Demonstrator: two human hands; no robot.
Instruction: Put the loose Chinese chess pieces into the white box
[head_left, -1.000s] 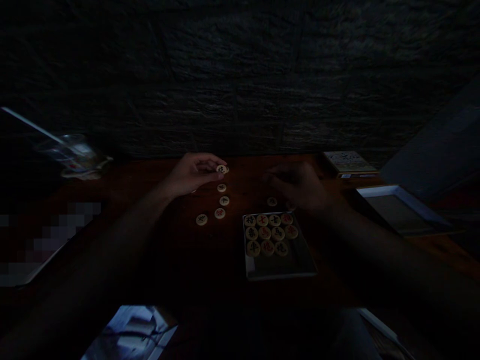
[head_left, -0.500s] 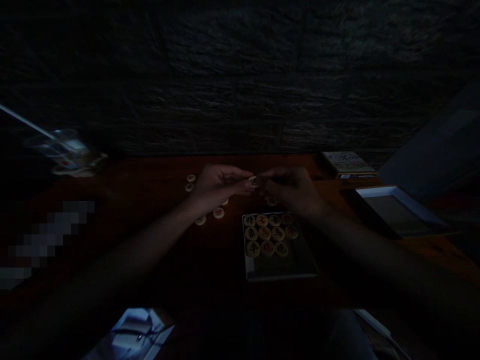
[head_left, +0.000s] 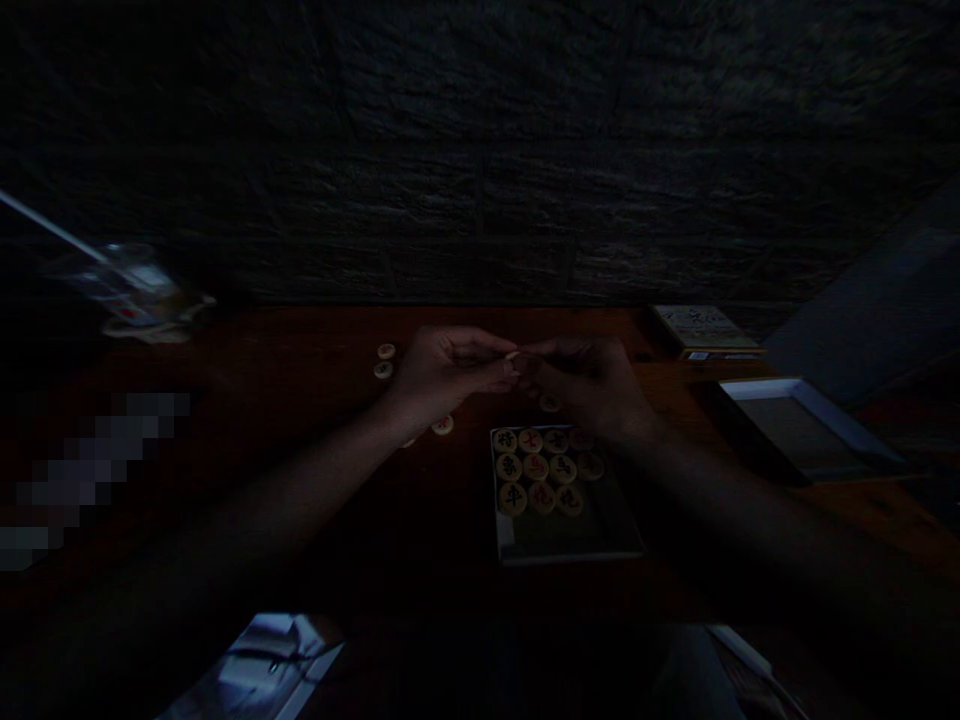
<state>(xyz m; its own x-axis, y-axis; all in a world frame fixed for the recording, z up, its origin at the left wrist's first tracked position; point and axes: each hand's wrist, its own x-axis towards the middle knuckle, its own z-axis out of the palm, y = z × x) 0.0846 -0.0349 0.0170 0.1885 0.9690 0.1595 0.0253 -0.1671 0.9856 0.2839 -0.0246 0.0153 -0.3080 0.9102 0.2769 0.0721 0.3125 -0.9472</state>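
a wooden table (head_left: pixel 300 350) bears loose discs (head_left: pixel 442 424), trays (head_left: pixel 536 543), a box (head_left: pixel 701 327).

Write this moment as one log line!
left hand: pinching piece | right hand: at same piece | tray: partly filled with pieces

It's murky in here; the wall (head_left: pixel 480 190) at twelve is nearly black; cool bluish light catches the tray (head_left: pixel 799 425) past three; the held piece (head_left: pixel 513 355) is a dim sliver; coarse pixels mask a patch (head_left: pixel 97 460) near nine.
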